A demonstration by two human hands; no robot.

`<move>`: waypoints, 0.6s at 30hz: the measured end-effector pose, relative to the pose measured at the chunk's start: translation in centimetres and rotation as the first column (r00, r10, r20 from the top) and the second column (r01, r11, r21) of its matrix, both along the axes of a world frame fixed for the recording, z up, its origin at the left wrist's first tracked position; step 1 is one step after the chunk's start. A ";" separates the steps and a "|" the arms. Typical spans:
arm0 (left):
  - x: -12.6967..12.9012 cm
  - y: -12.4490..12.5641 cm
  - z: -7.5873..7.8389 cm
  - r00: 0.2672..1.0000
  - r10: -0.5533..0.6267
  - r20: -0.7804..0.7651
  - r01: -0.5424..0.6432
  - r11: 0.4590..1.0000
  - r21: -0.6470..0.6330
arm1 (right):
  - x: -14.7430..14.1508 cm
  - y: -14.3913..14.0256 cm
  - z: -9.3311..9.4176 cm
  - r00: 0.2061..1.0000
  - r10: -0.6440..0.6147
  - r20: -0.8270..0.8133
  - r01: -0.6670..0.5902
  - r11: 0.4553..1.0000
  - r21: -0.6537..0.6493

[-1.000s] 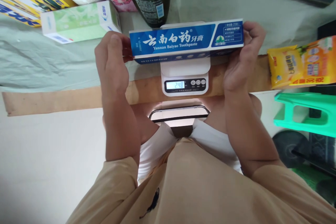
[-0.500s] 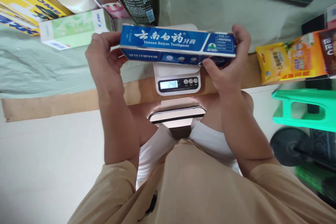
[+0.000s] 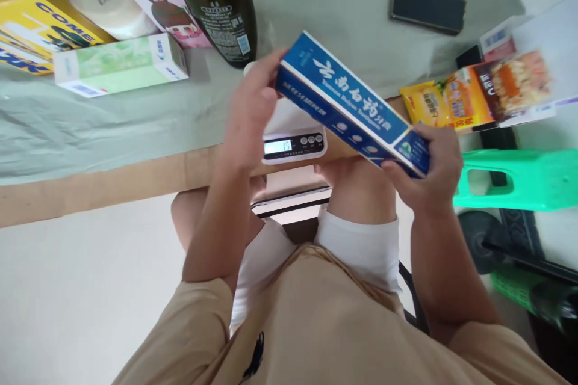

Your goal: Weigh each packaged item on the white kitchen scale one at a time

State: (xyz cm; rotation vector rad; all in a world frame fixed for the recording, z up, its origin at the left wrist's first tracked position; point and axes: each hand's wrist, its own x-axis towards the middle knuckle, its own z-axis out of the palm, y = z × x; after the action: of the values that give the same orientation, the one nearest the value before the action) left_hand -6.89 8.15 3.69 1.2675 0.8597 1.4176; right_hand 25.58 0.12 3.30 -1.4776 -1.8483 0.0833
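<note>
A long blue toothpaste box (image 3: 352, 105) with white lettering is lifted off the white kitchen scale (image 3: 294, 143) and tilted, its right end lower and nearer to me. My left hand (image 3: 247, 117) grips its upper left end. My right hand (image 3: 431, 171) holds its lower right end. The scale sits at the table's front edge, partly hidden behind the box and my left hand; its lit display shows a small number.
On the grey-green table cloth (image 3: 90, 126): a pale green box (image 3: 120, 64), a dark bottle (image 3: 217, 3), yellow boxes (image 3: 31, 18), a black phone (image 3: 427, 8), snack packets (image 3: 478, 96). A green plastic stool (image 3: 519, 177) stands at right. A phone (image 3: 291, 201) rests on my lap.
The toothpaste box has come up off the scale and swung clockwise, right end down toward me. The scale reading dropped from 248 to a low number. The view shifted right.
</note>
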 end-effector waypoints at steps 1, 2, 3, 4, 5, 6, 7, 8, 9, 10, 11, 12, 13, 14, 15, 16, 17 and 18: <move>0.6 0.0 -0.5 0.997 -0.061 -0.049 0.062 0.997 0.034 | 0.8 -0.8 -0.1 0.999 0.008 0.045 -0.009 1.000 0.016; 1.2 0.0 -0.9 0.990 -0.104 -0.100 0.110 0.992 0.060 | 1.5 -1.5 -0.3 0.997 0.005 0.074 -0.008 0.999 0.044; 1.7 -0.1 -1.2 0.979 -0.134 -0.152 0.147 0.986 0.078 | 2.1 -2.2 -0.6 0.996 -0.011 0.085 0.004 0.997 0.076; 2.1 -0.1 -1.3 0.967 -0.157 -0.199 0.178 0.979 0.095 | 2.4 -2.8 -1.0 0.996 -0.038 0.079 0.029 0.994 0.106; 2.4 -0.2 -1.4 0.957 -0.164 -0.239 0.196 0.973 0.119 | 2.6 -3.3 -1.4 0.995 -0.076 0.060 0.068 0.989 0.129; 2.7 -0.2 -1.3 0.949 -0.157 -0.272 0.201 0.969 0.142 | 2.7 -3.7 -1.9 0.991 -0.126 0.032 0.121 0.983 0.138; 2.8 -0.2 -1.2 0.944 -0.142 -0.297 0.196 0.967 0.161 | 2.6 -3.9 -2.4 0.982 -0.187 -0.001 0.185 0.973 0.134; 2.8 -0.2 -1.0 0.942 -0.123 -0.311 0.186 0.965 0.183 | 2.5 -4.0 -2.9 0.966 -0.255 -0.036 0.258 0.959 0.119; 2.8 -0.2 -0.8 0.943 -0.104 -0.316 0.174 0.964 0.201 | 2.3 -4.0 -3.3 0.945 -0.321 -0.068 0.326 0.941 0.094; 2.7 -0.2 -0.7 0.945 -0.090 -0.314 0.163 0.963 0.213 | 2.0 -3.9 -3.7 0.923 -0.374 -0.093 0.381 0.922 0.072; 2.5 -0.1 -0.5 0.947 -0.081 -0.310 0.154 0.963 0.219 | 1.8 -3.6 -4.1 0.903 -0.416 -0.110 0.423 0.905 0.051; 2.4 -0.1 -0.5 0.950 -0.072 -0.304 0.144 0.964 0.222 | 1.6 -3.3 -4.4 0.885 -0.450 -0.121 0.457 0.889 0.034; 2.3 0.0 -0.5 0.953 -0.061 -0.298 0.131 0.966 0.224 | 1.3 -2.8 -4.6 0.869 -0.477 -0.129 0.483 0.875 0.020; 2.1 0.2 -0.5 0.956 -0.048 -0.289 0.117 0.967 0.226 | 1.1 -2.3 -4.9 0.855 -0.501 -0.134 0.506 0.863 0.005; 2.0 0.3 -0.6 0.959 -0.035 -0.280 0.102 0.969 0.227 | 0.9 -1.8 -5.0 0.840 -0.524 -0.140 0.528 0.849 -0.012; 1.9 0.5 -0.8 0.963 -0.024 -0.269 0.089 0.968 0.233 | 0.7 -1.3 -5.2 0.823 -0.548 -0.149 0.550 0.835 -0.031; 1.8 0.6 -0.9 0.965 -0.016 -0.260 0.081 0.967 0.240 | 0.5 -0.8 -5.3 0.805 -0.571 -0.161 0.571 0.819 -0.049; 1.7 0.7 -1.0 0.967 -0.015 -0.253 0.080 0.965 0.249 | 0.3 -0.2 -5.3 0.788 -0.591 -0.173 0.590 0.805 -0.063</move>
State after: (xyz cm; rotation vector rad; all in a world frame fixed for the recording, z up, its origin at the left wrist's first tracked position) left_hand -5.22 8.88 2.65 1.6816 0.8226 1.3817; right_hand 25.90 -0.12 -2.04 -1.9199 -1.1664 -0.0789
